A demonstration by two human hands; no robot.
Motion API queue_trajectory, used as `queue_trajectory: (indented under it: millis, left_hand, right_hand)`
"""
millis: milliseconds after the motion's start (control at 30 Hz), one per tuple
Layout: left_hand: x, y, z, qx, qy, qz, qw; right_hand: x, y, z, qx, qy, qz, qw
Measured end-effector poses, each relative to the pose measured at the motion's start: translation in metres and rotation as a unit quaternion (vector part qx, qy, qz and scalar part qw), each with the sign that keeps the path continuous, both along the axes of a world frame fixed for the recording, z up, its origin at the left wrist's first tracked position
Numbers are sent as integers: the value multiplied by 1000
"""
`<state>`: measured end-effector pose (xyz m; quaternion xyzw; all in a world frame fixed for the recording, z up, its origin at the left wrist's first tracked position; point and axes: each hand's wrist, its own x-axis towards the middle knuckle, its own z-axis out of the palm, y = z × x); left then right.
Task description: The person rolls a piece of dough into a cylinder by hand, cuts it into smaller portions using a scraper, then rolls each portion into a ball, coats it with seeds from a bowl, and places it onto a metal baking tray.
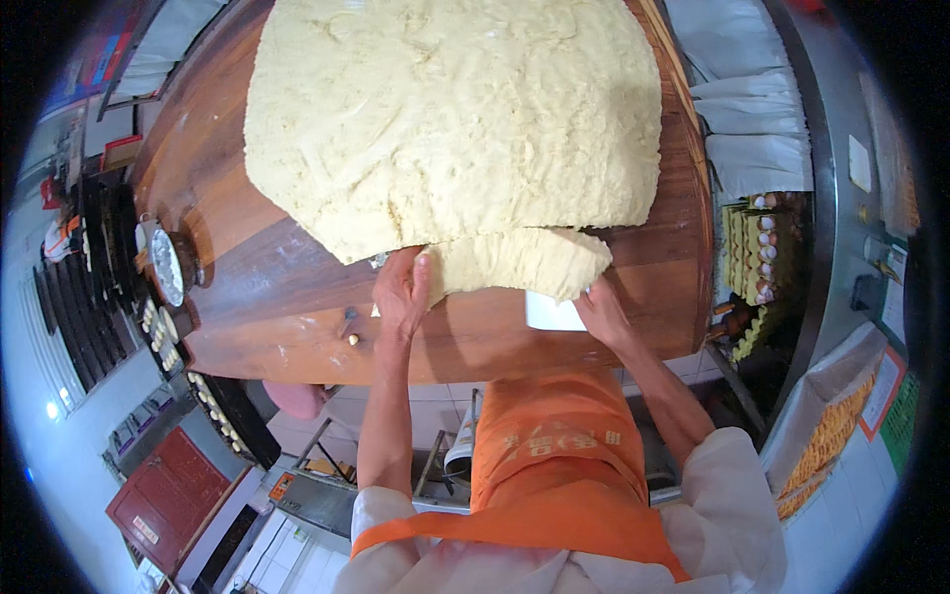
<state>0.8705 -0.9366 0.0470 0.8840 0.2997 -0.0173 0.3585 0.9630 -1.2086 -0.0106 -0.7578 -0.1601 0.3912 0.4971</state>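
A thick slab of pale dough (453, 126) covers much of the wooden worktable (252, 289). Along its near edge lies a narrower dough strip (519, 260), partly separated from the slab by a dark gap at the right. My left hand (404, 289) grips the strip's left end, thumb on top and fingers hidden beneath. At the right end, my right hand (605, 315) touches the strip's underside and holds a flat white dough scraper (555, 310); its fingers are partly hidden by the dough. A small dough scrap (353, 340) sits left of my left forearm.
At the table's left edge stands a metal bowl (167, 267) of white powder or paste. Trays with small dough pieces (215, 412) are beyond it. Stacked egg trays (749, 252) stand to the right below a white curtain (757, 141). A pink stool (293, 399) is under the table's near side.
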Motion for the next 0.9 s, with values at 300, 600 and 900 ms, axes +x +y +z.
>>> queue_trajectory:
  millis: [300, 600, 900]
  left_hand:
    - [-19, -7, -3, 106, -35, -50, 993]
    - [-7, -5, -4, 52, -50, -5, 997]
    - [-9, 12, -7, 28, -77, -24, 996]
  right_hand:
    - [62, -62, 99, -202, -76, 80, 973]
    - [49, -32, 42, -162, -18, 24, 986]
    - [5, 64, -6, 7, -10, -14, 1000]
